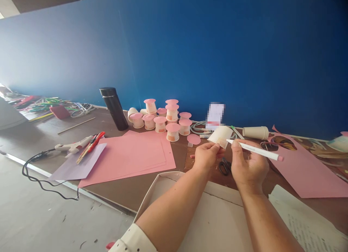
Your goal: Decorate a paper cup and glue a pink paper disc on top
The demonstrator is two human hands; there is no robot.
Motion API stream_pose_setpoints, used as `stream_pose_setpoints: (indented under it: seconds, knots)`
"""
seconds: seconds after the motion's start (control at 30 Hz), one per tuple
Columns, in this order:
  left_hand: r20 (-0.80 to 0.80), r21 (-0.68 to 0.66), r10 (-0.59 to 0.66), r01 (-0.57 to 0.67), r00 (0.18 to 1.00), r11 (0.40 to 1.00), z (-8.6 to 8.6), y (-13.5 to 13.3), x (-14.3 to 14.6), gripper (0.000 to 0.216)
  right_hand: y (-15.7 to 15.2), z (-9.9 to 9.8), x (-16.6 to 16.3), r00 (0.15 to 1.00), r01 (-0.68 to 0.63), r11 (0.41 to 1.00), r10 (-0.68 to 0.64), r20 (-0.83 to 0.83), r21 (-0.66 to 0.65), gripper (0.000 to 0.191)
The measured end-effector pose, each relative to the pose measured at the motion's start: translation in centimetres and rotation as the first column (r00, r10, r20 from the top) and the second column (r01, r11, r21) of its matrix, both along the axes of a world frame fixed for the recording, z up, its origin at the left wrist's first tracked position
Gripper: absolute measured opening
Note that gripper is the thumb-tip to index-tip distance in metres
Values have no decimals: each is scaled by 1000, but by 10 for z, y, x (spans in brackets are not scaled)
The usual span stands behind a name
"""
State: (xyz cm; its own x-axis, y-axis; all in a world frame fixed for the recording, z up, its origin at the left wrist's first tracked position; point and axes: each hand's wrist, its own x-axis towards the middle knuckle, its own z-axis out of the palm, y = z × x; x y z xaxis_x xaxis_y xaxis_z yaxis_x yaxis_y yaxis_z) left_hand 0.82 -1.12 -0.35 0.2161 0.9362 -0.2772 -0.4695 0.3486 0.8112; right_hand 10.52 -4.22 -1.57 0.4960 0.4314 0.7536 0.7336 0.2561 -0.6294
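Observation:
My left hand (pixel 208 156) is closed on the rim of a white paper cup (pixel 220 133), which is tipped on its side in the air. Between the fingers of my right hand (pixel 248 166) is a white marker pen (pixel 257 149) with a pink end. Its tip meets or nearly meets the cup's side, where a pale orange patch shows. Below the hands lie dark-handled scissors (pixel 224 167), partly covered. To the left, a pink paper disc (pixel 193 139) lies by several upturned cups (pixel 172 133) topped with pink discs, some stacked.
Pink sheets (pixel 136 150), a lilac sheet (pixel 84 165), a red cutter knife (pixel 91 147) and a corded glue gun (pixel 73 146) lie left. A black flask (pixel 115 108) stands behind. Nested cups (pixel 255 132) and a cut pink sheet (pixel 304 165) lie right; a box (pixel 214 215) sits in front.

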Motion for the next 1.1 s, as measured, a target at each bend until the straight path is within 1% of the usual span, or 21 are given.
stream_pose_setpoints:
  seconds: [0.13, 0.33, 0.5, 0.7, 1.0, 1.1]
  knots:
    - [60, -14, 0, 0, 998, 1000, -3, 2, 1, 19, 2, -3, 3, 1000, 10, 999, -10, -5, -44, 28]
    - [36, 20, -21, 21, 999, 1000, -5, 3, 2, 21, 6, -6, 5, 1000, 1, 996, 1, 24, -84, 30]
    - [27, 40, -9, 8, 1000, 999, -7, 3, 1, 16, 6, -6, 5, 999, 18, 996, -14, 42, -93, 31]
    - [13, 80, -41, 40, 999, 996, -9, 3, 1, 20, 6, -7, 4, 998, -15, 994, 21, 56, -109, 32]
    - [-12, 75, -32, 33, 999, 997, -7, 2, 2, 20, 6, -7, 4, 999, 9, 994, -3, 53, -110, 34]
    - [-15, 73, -36, 37, 999, 997, -7, 2, 1, 18, 5, -7, 3, 998, -4, 995, 10, 62, -100, 33]
